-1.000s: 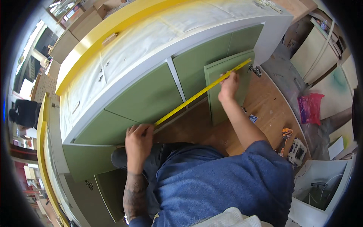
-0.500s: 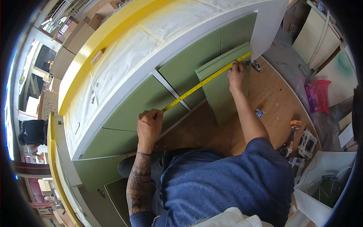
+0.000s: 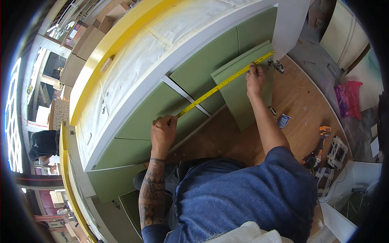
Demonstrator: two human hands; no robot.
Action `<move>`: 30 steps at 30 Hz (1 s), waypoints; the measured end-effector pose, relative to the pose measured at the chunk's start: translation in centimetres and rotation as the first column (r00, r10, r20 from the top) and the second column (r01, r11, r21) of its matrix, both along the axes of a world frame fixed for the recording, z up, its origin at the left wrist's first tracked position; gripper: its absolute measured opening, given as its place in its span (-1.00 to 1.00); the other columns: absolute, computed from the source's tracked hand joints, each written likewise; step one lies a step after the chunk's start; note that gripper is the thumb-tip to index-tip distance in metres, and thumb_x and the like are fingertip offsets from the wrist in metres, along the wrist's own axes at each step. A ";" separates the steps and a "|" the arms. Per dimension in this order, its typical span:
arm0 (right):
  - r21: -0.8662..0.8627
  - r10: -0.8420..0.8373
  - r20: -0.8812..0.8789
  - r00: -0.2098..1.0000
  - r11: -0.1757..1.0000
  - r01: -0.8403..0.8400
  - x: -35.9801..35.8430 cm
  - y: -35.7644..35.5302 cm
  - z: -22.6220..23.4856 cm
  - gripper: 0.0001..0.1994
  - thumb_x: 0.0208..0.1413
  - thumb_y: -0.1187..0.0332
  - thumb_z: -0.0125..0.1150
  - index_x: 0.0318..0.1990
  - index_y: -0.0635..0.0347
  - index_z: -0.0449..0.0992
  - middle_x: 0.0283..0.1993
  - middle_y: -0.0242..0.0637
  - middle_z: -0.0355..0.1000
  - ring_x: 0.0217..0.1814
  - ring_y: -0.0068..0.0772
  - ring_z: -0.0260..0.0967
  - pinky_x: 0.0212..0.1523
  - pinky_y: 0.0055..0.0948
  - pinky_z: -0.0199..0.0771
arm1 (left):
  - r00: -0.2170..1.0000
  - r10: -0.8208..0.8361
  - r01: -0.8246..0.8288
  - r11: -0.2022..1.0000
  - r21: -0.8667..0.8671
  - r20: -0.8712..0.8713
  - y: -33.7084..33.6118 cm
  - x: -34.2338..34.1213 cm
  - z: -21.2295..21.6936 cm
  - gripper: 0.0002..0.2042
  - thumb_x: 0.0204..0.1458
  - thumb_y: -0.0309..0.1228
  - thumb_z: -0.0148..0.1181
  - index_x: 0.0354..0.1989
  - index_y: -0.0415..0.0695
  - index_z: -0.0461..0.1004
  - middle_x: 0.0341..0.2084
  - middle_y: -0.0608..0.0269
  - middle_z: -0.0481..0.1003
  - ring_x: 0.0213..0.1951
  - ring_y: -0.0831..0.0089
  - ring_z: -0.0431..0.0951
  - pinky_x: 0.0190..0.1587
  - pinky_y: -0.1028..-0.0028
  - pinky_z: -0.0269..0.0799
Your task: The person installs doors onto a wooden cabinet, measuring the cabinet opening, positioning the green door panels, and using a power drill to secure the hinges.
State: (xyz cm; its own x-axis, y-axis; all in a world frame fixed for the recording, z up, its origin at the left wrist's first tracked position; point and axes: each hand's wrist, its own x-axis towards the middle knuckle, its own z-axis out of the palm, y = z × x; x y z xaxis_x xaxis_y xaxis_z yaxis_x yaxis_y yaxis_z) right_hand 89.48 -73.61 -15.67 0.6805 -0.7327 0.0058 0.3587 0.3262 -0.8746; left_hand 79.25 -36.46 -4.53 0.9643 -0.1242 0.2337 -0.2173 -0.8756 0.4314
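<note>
A yellow tape measure blade [image 3: 219, 86] is stretched taut and slanting across the front of a green cabinet. My left hand [image 3: 164, 131] is closed around its near-left end; whether the case is inside the fist is hidden. My right hand [image 3: 256, 80] pinches the blade close to its far right end, over a loose green door panel [image 3: 237, 101]. That panel leans against the cabinet front, with metal hinges [image 3: 278, 67] along its right edge. Behind the blade, a white divider strip [image 3: 184, 94] runs between the fixed green doors [image 3: 150, 113].
The cabinet's white top [image 3: 133, 69] is film-covered and edged by a yellow band [image 3: 91, 67]. On the wood floor board [image 3: 300, 101] lie a small blue packet [image 3: 283, 120], an orange-and-black power drill [image 3: 324, 131] and white-taped items [image 3: 336, 152]. A pink bag [image 3: 348, 97] lies farther right. Another person [image 3: 44, 143] is at far left.
The view has shifted slightly, so most things appear a little farther right. Both hands keep their hold on the tape blade. More of the panel's lower hinge and the blue packet now shows.
</note>
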 end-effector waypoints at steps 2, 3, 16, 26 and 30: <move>0.003 0.004 0.008 1.000 1.000 -0.004 0.0 0.0 -0.1 -0.72 0.44 0.28 0.23 -0.35 0.16 0.42 -0.51 -0.61 0.20 -0.53 -0.77 0.08 -0.54 -0.55 0.09 | 1.000 -0.005 0.005 1.000 -0.006 0.011 -0.1 0.0 0.1 -0.79 0.19 -0.30 0.32 -0.34 -0.19 0.68 -0.52 -0.01 0.58 -0.40 -0.05 0.57 -0.10 0.10 0.48; -0.009 0.006 0.009 1.000 1.000 -0.006 0.1 -0.1 -0.2 -0.72 0.45 0.28 0.22 -0.35 0.16 0.42 -0.50 -0.60 0.21 -0.52 -0.77 0.08 -0.53 -0.55 0.09 | 1.000 -0.013 0.013 1.000 -0.012 0.020 -0.1 0.0 0.1 -0.80 0.19 -0.30 0.32 -0.34 -0.19 0.68 -0.53 -0.01 0.58 -0.40 -0.05 0.56 -0.11 0.11 0.48; 0.000 0.025 -0.027 0.999 1.000 -0.025 0.3 0.2 0.2 -0.75 0.45 0.29 0.21 -0.32 0.18 0.45 -0.47 -0.57 0.26 -0.52 -0.76 0.11 -0.53 -0.54 0.12 | 1.000 0.010 -0.010 1.000 -0.014 0.015 0.6 0.6 -0.7 -0.80 0.19 -0.30 0.33 -0.35 -0.19 0.68 -0.53 0.00 0.58 -0.39 -0.05 0.57 -0.12 0.09 0.48; 0.014 0.015 0.044 0.999 1.000 -0.016 0.0 0.1 0.1 -0.73 0.44 0.30 0.22 -0.36 0.15 0.41 -0.50 -0.59 0.24 -0.54 -0.77 0.10 -0.56 -0.56 0.09 | 0.995 -0.009 0.003 0.998 0.056 0.095 0.1 0.8 -0.6 -0.79 0.20 -0.29 0.35 -0.26 -0.22 0.69 -0.43 -0.05 0.63 -0.33 0.00 0.63 -0.17 0.14 0.52; -0.015 -0.021 -0.009 1.000 1.000 0.021 -0.2 -0.2 0.0 -0.76 0.44 0.31 0.21 -0.33 0.17 0.44 -0.47 -0.58 0.26 -0.50 -0.76 0.13 -0.52 -0.56 0.13 | 0.997 0.001 -0.002 1.000 0.020 0.082 -0.6 0.6 -0.5 -0.83 0.18 -0.31 0.35 -0.33 -0.15 0.68 -0.50 0.07 0.60 -0.33 -0.01 0.58 -0.04 0.10 0.48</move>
